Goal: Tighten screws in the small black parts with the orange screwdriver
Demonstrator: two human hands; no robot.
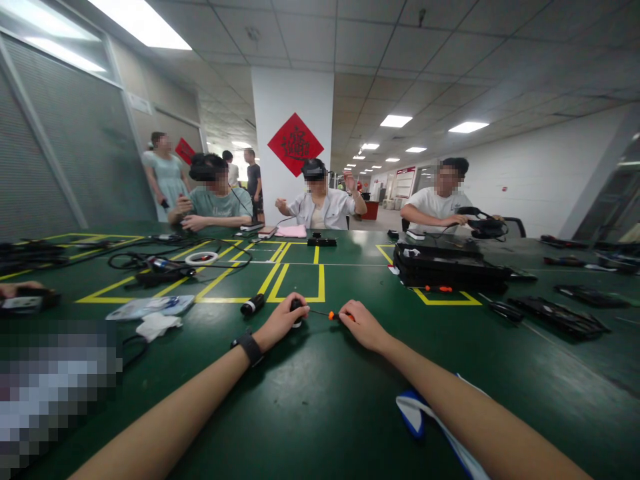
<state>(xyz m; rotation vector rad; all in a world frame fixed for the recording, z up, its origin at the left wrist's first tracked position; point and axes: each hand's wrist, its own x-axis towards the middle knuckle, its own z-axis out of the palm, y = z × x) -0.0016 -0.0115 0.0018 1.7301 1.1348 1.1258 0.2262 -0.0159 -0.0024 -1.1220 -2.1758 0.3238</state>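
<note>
My left hand (281, 325), with a dark band on its wrist, is closed around a small black cylindrical piece (297, 305) held just above or on the green table (320, 413). Opposite it, my right hand (363, 325) grips a screwdriver (332, 315) by its orange handle, most of which the fingers cover. The thin shaft points left toward the black piece; whether the tip touches it is too small to tell. To the left of my left hand lies another black cylinder (253, 305), ringed with a pale band.
Black flat units (445, 263) are stacked at the right, an orange-handled tool (439, 289) before them. Cables (165, 263) and a plastic bag (150, 307) lie left. A blue-and-white item (415, 413) sits under my right forearm. Several people are across the table; another person's hand (20, 290) is far left.
</note>
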